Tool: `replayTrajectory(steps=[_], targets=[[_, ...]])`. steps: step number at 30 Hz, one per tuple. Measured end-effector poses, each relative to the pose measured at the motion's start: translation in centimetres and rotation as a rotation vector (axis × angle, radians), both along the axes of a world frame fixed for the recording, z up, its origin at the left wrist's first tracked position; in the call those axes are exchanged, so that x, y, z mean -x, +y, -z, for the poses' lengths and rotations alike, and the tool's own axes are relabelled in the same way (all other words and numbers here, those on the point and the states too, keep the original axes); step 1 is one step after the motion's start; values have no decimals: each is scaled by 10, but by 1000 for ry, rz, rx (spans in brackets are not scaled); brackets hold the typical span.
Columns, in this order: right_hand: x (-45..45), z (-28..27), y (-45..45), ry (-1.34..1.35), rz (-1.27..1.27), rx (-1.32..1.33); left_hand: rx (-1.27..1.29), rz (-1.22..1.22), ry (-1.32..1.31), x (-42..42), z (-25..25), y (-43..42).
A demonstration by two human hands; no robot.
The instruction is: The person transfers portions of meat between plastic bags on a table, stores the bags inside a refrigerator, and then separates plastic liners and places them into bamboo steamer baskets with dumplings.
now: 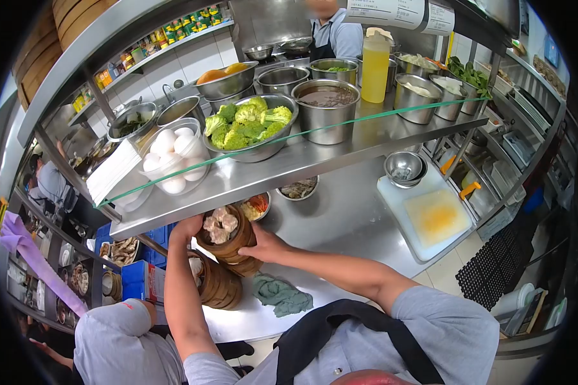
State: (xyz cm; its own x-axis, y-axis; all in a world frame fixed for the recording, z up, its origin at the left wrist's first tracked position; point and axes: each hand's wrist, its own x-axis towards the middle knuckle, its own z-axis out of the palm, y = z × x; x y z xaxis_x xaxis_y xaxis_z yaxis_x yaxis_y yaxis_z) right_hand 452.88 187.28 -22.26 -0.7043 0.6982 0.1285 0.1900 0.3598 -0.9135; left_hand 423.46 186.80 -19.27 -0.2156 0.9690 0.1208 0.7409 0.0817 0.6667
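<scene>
Near the tabletop's left edge, we clasp a steamer between our half-curled right hand and left hand, its fingertips hidden.

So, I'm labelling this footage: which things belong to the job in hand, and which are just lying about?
In use: bamboo steamer, right hand gripping it, left hand at its side; pale food inside; probably steamer stack beside it.

Apparently just lying about: green cloth, broccoli, eggs, yellow bottle, white board.
</scene>
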Motion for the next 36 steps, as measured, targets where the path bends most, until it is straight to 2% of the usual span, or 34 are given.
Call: replayTrajectory(steps=[1, 3, 4, 7, 8, 9, 10, 12, 13, 14, 15, 16, 17, 18, 19, 20, 21, 22, 23, 25, 26, 27, 29, 33, 35, 36], targets=[[-5, -4, 3, 0, -2, 4, 4, -2, 0, -5, -8, 1], [-23, -13, 13, 153, -32, -51, -45, 36, 215, -33, -47, -1], [-39, -25, 14, 190, -56, -51, -45, 36, 397, -74, -87, -12], [-96, -19, 24, 151, -20, -83, 33, 144, 505, -132, -98, 8], [-120, -18, 22, 36, 22, -22, -23, 235, 477, -139, -64, 27], [-144, -18, 21, -78, 63, 34, 171, 282, 312, -176, -78, 17], [-168, -20, 16, -97, 84, 13, 242, 227, 260, -218, -100, 10], [-212, -3, 7, -130, 134, 4, 182, 382, 237, -227, 6, 54], [-232, 16, 5, -146, 163, 12, 367, 356, 108, -257, 5, 50], [-252, 40, 4, -145, 151, 1, 377, 310, -63, -279, 30, 51], [-270, 66, 3, -147, 139, -10, 499, 287, -208, -303, 40, 48], [-287, 91, -8, -148, 140, -6, 454, 381, -131, -317, 62, 45], [-302, 115, -21, -204, 235, -24, 471, 384, -246, -325, 100, 45], [-314, 128, -24, -256, 335, -44, 221, 332, -199, -340, 119, 23], [-319, 128, -23, -253, 338, -46, 205, 324, -273, -344, 109, 9], [-322, 121, -33, -302, 417, 117, 329, 277, -322, -345, 106, -1], [-322, 114, -41, -239, 439, 316, 452, 227, -367, -346, 102, -8], [-321, 104, -49, -176, 479, 510, 452, 228, -362, -353, 91, -13], [-318, 105, -48, -175, 476, 514, 417, 156, -454, -361, 80, -21], [-317, 115, -44, 17, 461, 603, 398, 63, -556, -370, 85, -29], [-316, 124, -34, 96, 474, 555, 253, 117, -392, -369, 91, -21], [-317, 132, -23, 208, 551, 766, 107, 170, -223, -366, 96, -13], [-326, 122, 0, 202, 546, 907, 84, 124, -90, -370, 89, -8], [-326, 133, 30, 125, 597, 806, 4, -10, -74, -357, 75, -19], [-319, 116, 33, 13, 398, 663, -37, -74, -81, -336, 67, -35], [-319, 112, 32, 5, 394, 684, 6, -114, -134, -329, 53, -46]])
